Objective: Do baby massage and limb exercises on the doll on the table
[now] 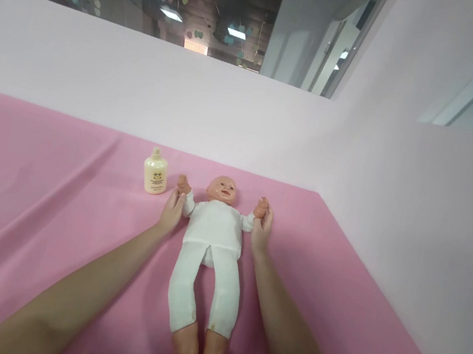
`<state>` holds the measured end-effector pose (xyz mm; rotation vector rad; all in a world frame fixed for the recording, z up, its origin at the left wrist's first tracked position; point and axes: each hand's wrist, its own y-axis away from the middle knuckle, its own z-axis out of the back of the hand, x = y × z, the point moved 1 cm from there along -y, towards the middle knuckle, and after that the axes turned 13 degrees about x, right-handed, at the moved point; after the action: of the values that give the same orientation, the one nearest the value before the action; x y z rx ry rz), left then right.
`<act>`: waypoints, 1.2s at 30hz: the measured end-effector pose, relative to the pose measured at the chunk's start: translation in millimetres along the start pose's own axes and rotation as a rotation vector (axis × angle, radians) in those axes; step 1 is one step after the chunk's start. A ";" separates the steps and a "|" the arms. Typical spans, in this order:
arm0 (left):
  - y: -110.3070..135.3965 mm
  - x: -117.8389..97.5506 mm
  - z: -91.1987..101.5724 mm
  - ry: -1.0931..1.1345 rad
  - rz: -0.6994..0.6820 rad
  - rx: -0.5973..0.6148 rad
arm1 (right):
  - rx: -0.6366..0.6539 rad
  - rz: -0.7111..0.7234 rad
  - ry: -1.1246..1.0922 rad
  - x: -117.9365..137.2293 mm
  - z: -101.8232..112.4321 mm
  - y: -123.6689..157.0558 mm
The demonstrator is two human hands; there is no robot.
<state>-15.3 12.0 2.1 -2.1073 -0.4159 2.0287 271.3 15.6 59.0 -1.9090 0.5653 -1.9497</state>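
A baby doll [211, 240] in white top and trousers lies on its back on the pink sheet [50, 217], head away from me, bare feet towards me. My left hand [172, 211] is closed round the doll's forearm on the left side, just below its small fist. My right hand [262, 228] grips the doll's other forearm on the right side. Both doll arms are spread out and raised to the sides.
A cream-coloured bottle [155, 172] with a small cap stands upright on the sheet just left of the doll's head. A pale wall [143, 81] runs behind the sheet and another along the right side [414, 233]. Windows sit above.
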 end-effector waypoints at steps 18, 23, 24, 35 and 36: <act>5.2 -14.1 -14.3 -0.523 -0.149 0.363 | 0.551 0.093 0.658 14.3 -11.0 10.8; 3.4 -12.6 -9.4 -0.333 -0.112 0.267 | 0.373 0.031 0.411 2.7 -6.5 10.2; 3.0 -12.0 -8.0 -0.287 -0.095 0.230 | 0.330 0.012 0.339 0.3 -5.9 9.7; -3.6 4.4 3.3 0.027 0.058 -0.108 | -0.078 -0.022 0.022 -10.4 12.9 -4.2; -5.1 6.1 4.6 0.025 0.056 -0.134 | -0.097 -0.032 0.038 -15.1 16.9 -5.2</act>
<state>-20.1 18.5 -2.2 -2.2427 -0.5075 2.0564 288.7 27.1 48.9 -1.9533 0.6550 -2.0172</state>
